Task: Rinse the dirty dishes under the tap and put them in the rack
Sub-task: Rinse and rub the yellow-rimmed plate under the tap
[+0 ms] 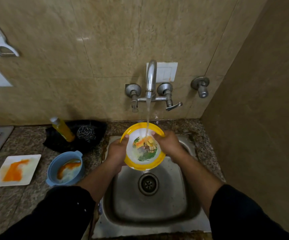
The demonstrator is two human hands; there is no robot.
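A yellow-rimmed round plate with a coloured picture in its white centre is held tilted over the steel sink. Water runs from the tap onto the plate's upper middle. My left hand grips the plate's left rim, thumb on the inner face. My right hand holds the right rim with its thumb on the plate near the stream. On the counter to the left stand a blue bowl and a white square plate, both smeared with orange. No rack is in view.
A yellow soap bottle and a steel scrubber lie on a black cloth behind the bowl. Tap handles stick out from the tiled wall. A side wall closes in on the right. The granite counter runs left.
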